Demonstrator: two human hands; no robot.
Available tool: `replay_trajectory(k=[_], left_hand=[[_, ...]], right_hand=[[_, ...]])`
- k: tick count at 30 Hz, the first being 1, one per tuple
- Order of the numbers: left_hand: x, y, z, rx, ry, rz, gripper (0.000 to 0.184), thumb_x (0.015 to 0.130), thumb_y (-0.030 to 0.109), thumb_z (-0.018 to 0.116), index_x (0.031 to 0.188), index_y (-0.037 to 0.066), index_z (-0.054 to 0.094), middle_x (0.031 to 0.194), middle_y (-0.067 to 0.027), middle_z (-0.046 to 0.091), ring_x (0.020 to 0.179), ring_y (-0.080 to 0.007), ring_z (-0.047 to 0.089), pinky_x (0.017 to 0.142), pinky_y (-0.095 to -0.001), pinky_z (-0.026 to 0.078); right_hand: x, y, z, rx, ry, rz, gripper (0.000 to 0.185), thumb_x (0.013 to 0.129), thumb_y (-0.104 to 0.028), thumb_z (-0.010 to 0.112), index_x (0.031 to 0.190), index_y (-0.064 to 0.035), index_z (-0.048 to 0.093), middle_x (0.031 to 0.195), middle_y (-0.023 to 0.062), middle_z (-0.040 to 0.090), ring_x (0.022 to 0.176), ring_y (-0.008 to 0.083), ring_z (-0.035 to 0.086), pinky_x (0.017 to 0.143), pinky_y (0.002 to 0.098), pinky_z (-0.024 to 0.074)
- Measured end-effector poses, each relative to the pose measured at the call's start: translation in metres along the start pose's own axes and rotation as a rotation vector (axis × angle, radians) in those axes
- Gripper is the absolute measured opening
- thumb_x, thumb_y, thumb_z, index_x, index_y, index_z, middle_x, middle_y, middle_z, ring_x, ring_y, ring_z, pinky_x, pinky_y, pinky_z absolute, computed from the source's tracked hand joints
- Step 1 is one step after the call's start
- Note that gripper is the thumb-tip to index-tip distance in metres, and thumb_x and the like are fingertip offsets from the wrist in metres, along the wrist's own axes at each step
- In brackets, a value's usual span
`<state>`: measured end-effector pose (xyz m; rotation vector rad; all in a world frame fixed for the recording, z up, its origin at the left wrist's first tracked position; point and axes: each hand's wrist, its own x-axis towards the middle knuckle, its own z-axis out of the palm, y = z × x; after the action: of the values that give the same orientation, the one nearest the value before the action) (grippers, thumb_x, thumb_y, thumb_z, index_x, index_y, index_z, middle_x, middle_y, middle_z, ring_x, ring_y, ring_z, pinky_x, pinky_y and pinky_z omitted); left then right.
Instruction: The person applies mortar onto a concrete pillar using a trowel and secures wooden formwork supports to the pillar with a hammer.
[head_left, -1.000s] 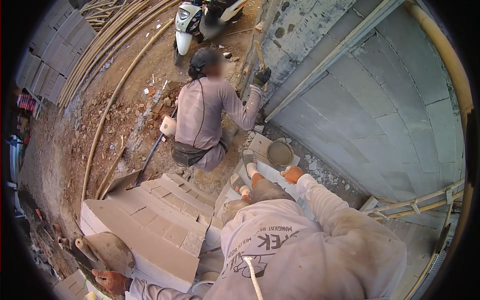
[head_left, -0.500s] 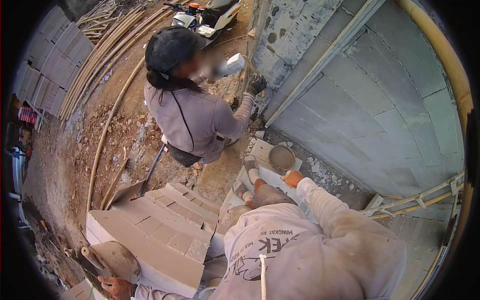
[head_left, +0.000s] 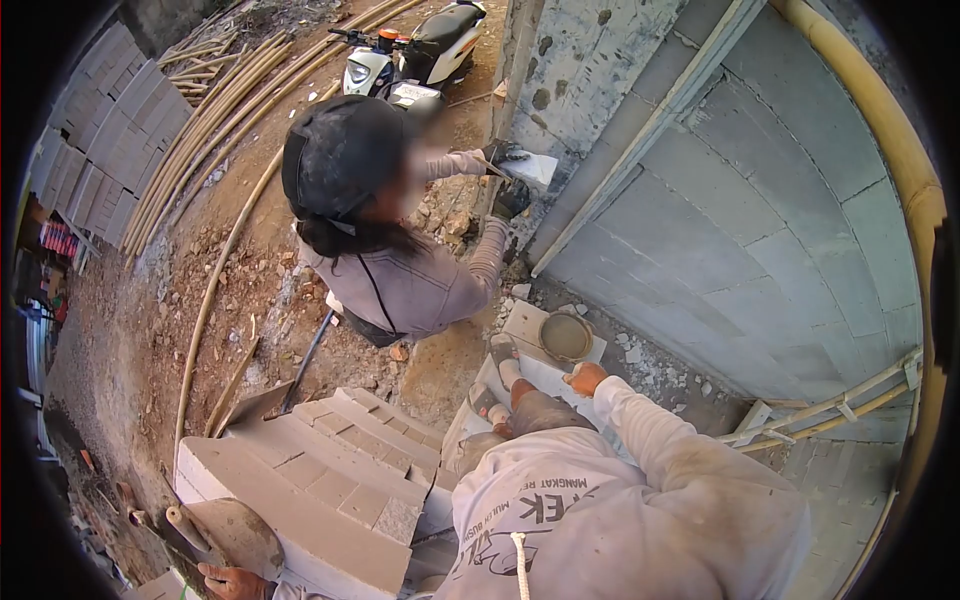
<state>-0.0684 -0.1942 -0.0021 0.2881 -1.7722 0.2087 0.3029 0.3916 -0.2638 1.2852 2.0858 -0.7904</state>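
Blockwork wall (head_left: 760, 220) of grey colour rises to the right of the round mortar bucket (head_left: 541, 345), and stony reddish soil (head_left: 150, 330) spreads far to the left of it. The bucket contains a grey mix, and small pale rubble (head_left: 635, 352) lies close on its right side. Just below the bucket is the person's right hand (head_left: 585, 378), with the fingers curled together; I cannot tell whether something is inside them, nor whether they touch the bucket. The person's feet (head_left: 503, 352) are near the bucket, on its left. Well apart from the bucket, toward the lower left, is the left hand (head_left: 235, 582), partly cut by the border of the view; its fingers look bent only a little, but I cannot tell whether it grasps anything. This hand is just beside a trowel (head_left: 235, 530) with a wooden handle (head_left: 187, 528), which is close to pale lightweight blocks (head_left: 310, 480), stacked to the lower left of the bucket. Above and left of the bucket, a co-worker (head_left: 400, 290) in a dark cap (head_left: 335, 150) bends toward the wall, with gloved hands (head_left: 510, 198) near a white flat piece (head_left: 533, 170). Farther above the bucket, a scooter (head_left: 430, 65) stands near long bamboo poles (head_left: 215, 140)
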Motion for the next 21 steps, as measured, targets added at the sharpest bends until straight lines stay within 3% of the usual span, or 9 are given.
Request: replay_trajectory(k=[5, 8, 11, 15, 21], left_hand=[[0.003, 0.019, -0.014, -0.097, -0.001, -0.003, 0.047, 0.084, 0.047, 0.054, 0.050, 0.015, 0.050, 0.044, -0.0047, 0.045, 0.036, -0.0231, 0.042, 0.036, -0.0396, 0.026], [0.008, 0.029, -0.024, -0.161, -0.015, 0.000, 0.047, 0.084, 0.047, 0.054, 0.050, 0.015, 0.049, 0.043, -0.0044, 0.044, 0.035, -0.0229, 0.041, 0.035, -0.0395, 0.026], [0.010, 0.034, -0.025, -0.185, 0.030, 0.034, 0.048, 0.084, 0.047, 0.053, 0.048, 0.016, 0.047, 0.042, -0.0031, 0.041, 0.033, -0.0214, 0.038, 0.034, -0.0387, 0.023], [-0.003, 0.000, 0.003, 0.085, 0.049, 0.039, 0.048, 0.085, 0.045, 0.054, 0.048, 0.017, 0.046, 0.041, -0.0021, 0.040, 0.033, -0.0201, 0.036, 0.034, -0.0377, 0.022], [0.003, 0.016, -0.012, -0.040, 0.052, 0.045, 0.047, 0.085, 0.044, 0.053, 0.048, 0.017, 0.046, 0.041, -0.0022, 0.041, 0.033, -0.0203, 0.036, 0.034, -0.0375, 0.022]], right_hand=[[-0.003, -0.008, -0.005, 0.013, -0.034, -0.018, 0.046, 0.082, -0.043, 0.054, 0.066, -0.0008, 0.064, 0.061, 0.0139, 0.062, 0.057, 0.0277, 0.061, 0.058, 0.0394, 0.0466], [-0.019, -0.033, -0.030, 0.010, -0.220, 0.057, 0.054, 0.084, -0.043, 0.049, 0.103, 0.0067, 0.060, 0.109, 0.0272, 0.057, 0.106, 0.0371, 0.054, 0.092, 0.0411, 0.0399], [-0.006, -0.018, -0.008, 0.006, -0.022, -0.061, 0.045, 0.083, -0.042, 0.053, 0.070, -0.0005, 0.065, 0.065, 0.0149, 0.063, 0.063, 0.0278, 0.062, 0.062, 0.0394, 0.0466], [0.007, -0.005, 0.005, -0.013, -0.013, -0.047, 0.044, 0.083, -0.042, 0.052, 0.074, -0.0001, 0.065, 0.069, 0.0154, 0.064, 0.069, 0.0299, 0.063, 0.067, 0.0399, 0.0469], [0.001, -0.004, 0.000, -0.048, 0.008, -0.064, 0.046, 0.085, -0.041, 0.049, 0.084, 0.0019, 0.065, 0.079, 0.0200, 0.064, 0.081, 0.0346, 0.062, 0.075, 0.0421, 0.0461]])
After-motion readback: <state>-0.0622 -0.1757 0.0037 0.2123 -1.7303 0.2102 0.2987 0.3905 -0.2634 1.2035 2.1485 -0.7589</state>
